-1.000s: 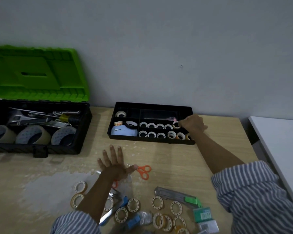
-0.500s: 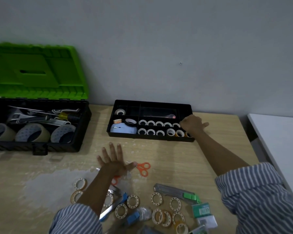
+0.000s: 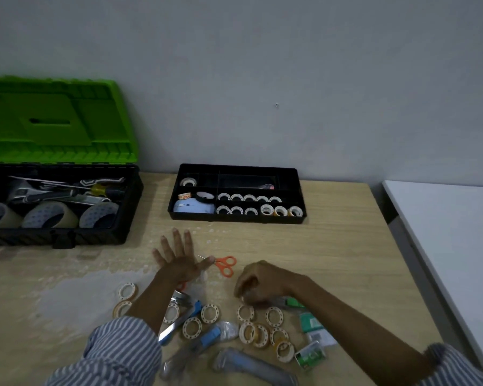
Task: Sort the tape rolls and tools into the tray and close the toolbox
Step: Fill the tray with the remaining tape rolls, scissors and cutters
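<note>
I am resting my left hand (image 3: 179, 259) flat on the table (image 3: 332, 246), fingers straight and spread, thumb tip right against the orange scissors (image 3: 226, 265). My right hand (image 3: 260, 285) is hovering knuckles-up just right of the scissors, fingers curling down toward the loose rolls (image 3: 273, 316). The fingertips are blurring together, so I cannot tell whether they are pinching a roll or holding nothing.

The loose rolls are lying scattered on the table near me, most of them between and under my forearms, two more left of my left forearm. A green-tipped cutter (image 3: 292, 302) is poking out from beneath my right hand, and green staple boxes (image 3: 308, 323) are sitting just right of the rolls. Blue-handled tools (image 3: 209, 337) are lying among the rolls, too blurred to name.

The tray (image 3: 236, 169) is sitting at the back of the table by the wall, well apart from both hands. Small rolls (image 3: 248, 198) are standing in rows in its right front compartments, and a pale blue item (image 3: 194, 209) is lying in the left front one. The toolbox (image 3: 67, 238) is standing left of the tray, its green lid (image 3: 56, 121) leaning open. Three big rolls (image 3: 50, 217) are lining its front, with a screwdriver (image 3: 101, 188) and metal tools behind them.
</note>
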`<state>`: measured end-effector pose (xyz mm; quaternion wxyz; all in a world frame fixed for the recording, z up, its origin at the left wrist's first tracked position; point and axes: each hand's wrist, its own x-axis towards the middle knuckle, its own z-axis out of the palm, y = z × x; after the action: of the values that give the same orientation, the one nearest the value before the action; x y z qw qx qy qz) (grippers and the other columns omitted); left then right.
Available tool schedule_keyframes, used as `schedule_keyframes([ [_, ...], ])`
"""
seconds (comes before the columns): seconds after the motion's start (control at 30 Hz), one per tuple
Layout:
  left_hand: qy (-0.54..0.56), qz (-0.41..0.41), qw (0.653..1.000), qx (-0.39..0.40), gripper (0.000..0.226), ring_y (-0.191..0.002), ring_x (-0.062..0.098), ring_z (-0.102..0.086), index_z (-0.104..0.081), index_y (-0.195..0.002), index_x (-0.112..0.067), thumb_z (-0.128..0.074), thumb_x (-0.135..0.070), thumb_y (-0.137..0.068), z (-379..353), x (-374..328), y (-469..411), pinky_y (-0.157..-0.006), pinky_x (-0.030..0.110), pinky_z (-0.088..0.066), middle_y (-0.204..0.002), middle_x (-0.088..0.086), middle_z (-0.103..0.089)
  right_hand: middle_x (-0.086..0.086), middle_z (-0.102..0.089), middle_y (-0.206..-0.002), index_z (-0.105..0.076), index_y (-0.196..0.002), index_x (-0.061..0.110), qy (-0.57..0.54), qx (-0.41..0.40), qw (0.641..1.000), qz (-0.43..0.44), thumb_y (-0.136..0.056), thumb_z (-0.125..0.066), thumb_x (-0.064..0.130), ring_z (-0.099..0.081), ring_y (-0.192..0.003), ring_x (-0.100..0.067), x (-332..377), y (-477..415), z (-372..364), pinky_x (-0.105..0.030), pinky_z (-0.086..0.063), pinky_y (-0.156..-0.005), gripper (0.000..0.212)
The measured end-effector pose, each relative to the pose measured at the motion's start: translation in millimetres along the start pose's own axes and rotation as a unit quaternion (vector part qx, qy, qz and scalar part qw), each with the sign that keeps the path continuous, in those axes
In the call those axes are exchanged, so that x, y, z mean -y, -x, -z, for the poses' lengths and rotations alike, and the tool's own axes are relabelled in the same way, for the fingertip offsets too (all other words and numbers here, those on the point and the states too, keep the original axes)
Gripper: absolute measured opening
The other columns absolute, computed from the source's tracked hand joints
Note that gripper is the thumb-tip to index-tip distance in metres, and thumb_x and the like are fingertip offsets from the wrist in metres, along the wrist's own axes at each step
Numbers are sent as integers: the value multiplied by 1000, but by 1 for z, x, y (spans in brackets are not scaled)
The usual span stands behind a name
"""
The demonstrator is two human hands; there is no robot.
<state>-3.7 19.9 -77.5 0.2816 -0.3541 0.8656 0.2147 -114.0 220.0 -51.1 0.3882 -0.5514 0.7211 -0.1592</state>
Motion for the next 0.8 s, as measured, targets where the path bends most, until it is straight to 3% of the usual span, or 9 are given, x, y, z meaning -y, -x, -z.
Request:
schedule_keyframes([
  [0.1, 6, -3, 1000, -3, 104, -133, 41, 40, 37, -139, -22, -28, -79, -82, -1, 2, 0, -108, 61, 22, -142, 8, 51, 3, -53, -105, -72, -103, 22, 52, -6, 998, 24, -77, -71, 20, -36, -93, -7, 4, 2, -13, -26, -27, -76, 26],
  [0.23, 13, -11, 1000, -9, 103, -134, 41, 39, 36, -140, -22, -29, -78, -83, -2, 2, 0, -108, 60, 21, -143, 8, 50, 1, -50, -109, -74, -93, 22, 97, -35, 994, 30, -78, -71, 25, -36, -104, -20, 1, 2, -20, -33, -24, -81, 16],
  [0.33, 11, -9, 1000, -13, 103, -135, 41, 38, 36, -140, -22, -29, -77, -83, -2, 1, -1, -109, 60, 20, -144, 8, 49, 5, -53, -102, -75, -90, 18, 4, -83, 997, 2, -78, -71, 21, -40, -96, -12, 1, -2, -16, -25, -26, -79, 13],
  [0.43, 8, -6, 1000, -12, 103, -135, 40, 38, 35, -141, -21, -29, -77, -82, -2, 1, -3, -110, 60, 20, -144, 8, 48, -10, -71, -95, -75, -92, 6, -116, -161, 979, -35, -77, -73, 11, -56, -71, 5, -5, -8, 14, -11, -43, -72, 15],
  [0.53, 1, -2, 1000, -14, 104, -136, 41, 37, 34, -141, -21, -29, -78, -82, -3, 1, -5, -110, 60, 18, -145, 9, 47, -22, -73, -91, -73, -90, -4, -202, -327, 918, -97, -77, -71, -3, -57, -57, 16, -23, -16, 56, -10, -46, -67, 13],
  [0.6, -3, -1, 1000, -16, 104, -136, 41, 36, 34, -141, -21, -29, -78, -82, -4, 1, -6, -110, 61, 18, -145, 9, 47, -17, -74, -89, -75, -88, 2, -189, -457, 849, -185, -77, -72, 2, -63, -65, 10, -39, -19, 85, -21, -48, -72, 11],
  [0.63, -2, -1, 1000, -17, 104, -135, 41, 37, 35, -141, -21, -29, -78, -82, -4, 1, -8, -110, 61, 18, -145, 9, 48, -12, -75, -89, -77, -86, 9, -172, -506, 810, -242, -77, -72, 8, -68, -75, -1, -48, -21, 99, -26, -49, -76, 10],
  [0.7, -2, -2, 1000, -17, 104, -135, 41, 37, 35, -141, -21, -30, -78, -82, -4, 1, -9, -110, 61, 18, -144, 8, 48, -3, -75, -92, -77, -83, 20, -129, -557, 743, -347, -77, -69, 17, -67, -94, -22, -62, -20, 122, -34, -46, -87, 11],
  [0.8, -2, 7, 1000, -14, 106, -136, 41, 36, 35, -141, -22, -31, -79, -81, -4, 1, -10, -110, 61, 18, -145, 8, 48, -1, -73, -96, -76, -82, 23, -55, -551, 719, -419, -77, -62, 17, -61, -99, -28, -78, -24, 140, -40, -34, -91, 16],
])
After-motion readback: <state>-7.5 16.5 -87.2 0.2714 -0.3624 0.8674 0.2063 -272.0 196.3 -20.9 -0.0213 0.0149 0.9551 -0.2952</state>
